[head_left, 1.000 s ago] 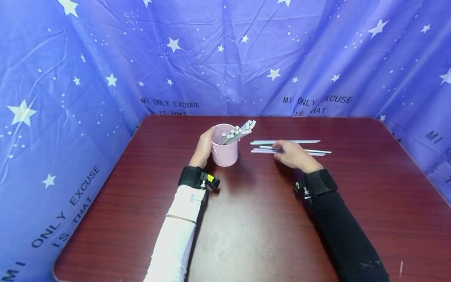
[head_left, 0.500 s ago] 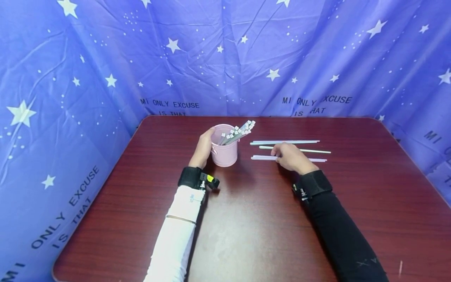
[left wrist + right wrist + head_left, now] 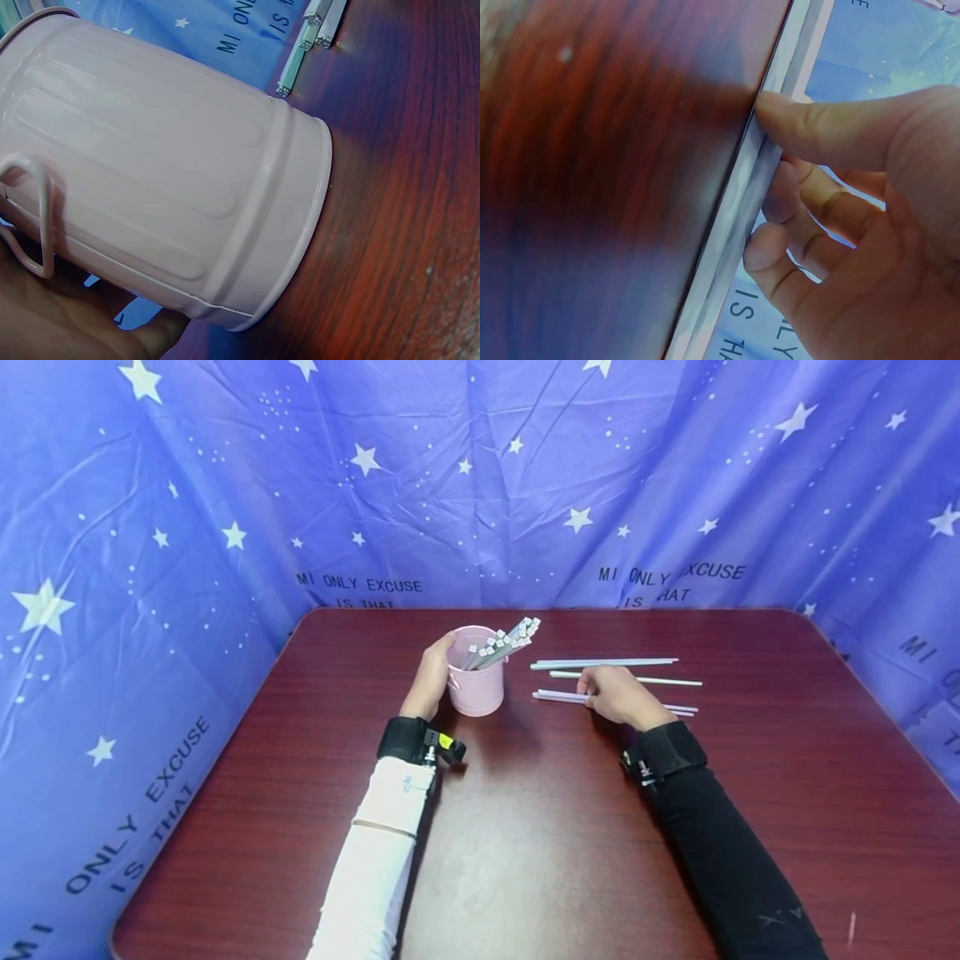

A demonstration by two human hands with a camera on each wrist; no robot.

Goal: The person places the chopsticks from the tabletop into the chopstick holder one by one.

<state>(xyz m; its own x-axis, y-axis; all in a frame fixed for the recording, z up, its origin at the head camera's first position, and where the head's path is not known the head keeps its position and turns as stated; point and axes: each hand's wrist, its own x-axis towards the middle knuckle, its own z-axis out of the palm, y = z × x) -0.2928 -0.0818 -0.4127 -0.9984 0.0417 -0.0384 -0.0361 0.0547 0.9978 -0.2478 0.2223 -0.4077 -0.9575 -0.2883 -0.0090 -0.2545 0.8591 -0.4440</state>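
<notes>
My left hand (image 3: 429, 679) grips a pink metal bucket (image 3: 476, 689) at its left side, thumb by the rim. The bucket stands upright on the table; a small looped handle (image 3: 46, 225) shows in the left wrist view. Several thin sticks (image 3: 504, 646) with white square ends lean to the right inside it. To the bucket's right, my right hand (image 3: 618, 695) pinches pale lavender sticks (image 3: 558, 697) lying low at the tabletop. In the right wrist view, the thumb is on one side of these sticks (image 3: 727, 210) and the curled fingers on the other.
Beyond the right hand lie pale blue sticks (image 3: 603, 663) and a pale green stick (image 3: 675, 682), roughly parallel. The dark red wooden table (image 3: 525, 860) meets a blue star-patterned curtain (image 3: 420, 510) at the back and sides.
My right hand has drawn the lavender sticks nearer, away from the green stick, and their right ends have spread slightly apart. The left hand and the bucket have kept their place.
</notes>
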